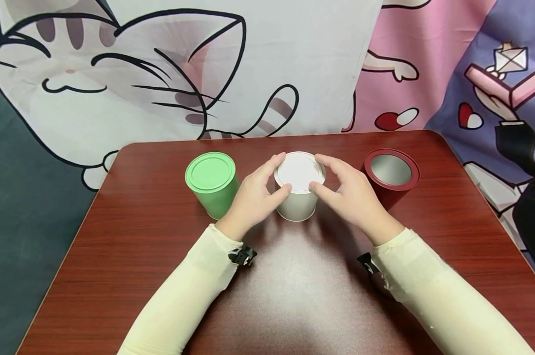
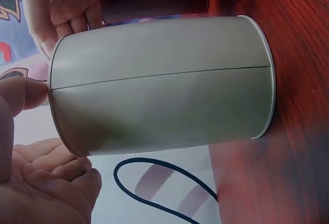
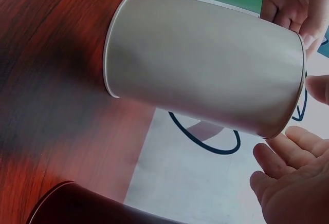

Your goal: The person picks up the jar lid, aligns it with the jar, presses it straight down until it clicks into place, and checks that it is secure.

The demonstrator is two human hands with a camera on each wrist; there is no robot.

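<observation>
Fingers (image 1: 268,168) round white can (image 1: 296,205), upright on table (image 1: 272,296)

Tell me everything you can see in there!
Green can: one, green, left.
White can: one, off-white, middle.
Red can: one, dark red, right.
Table: one, reddish-brown, beneath the cans.
Cartoon backdrop: count unclear; white, pink, purple; behind the table.
Teal surface: one, teal, far left.
Black object: one, black, right edge; unclear what.
Wrist devices: two, black, one per wrist.
Sleeves: two, pale yellow, on both arms.
Left hand, right hand: two, bare, at the white can's rim.
</observation>
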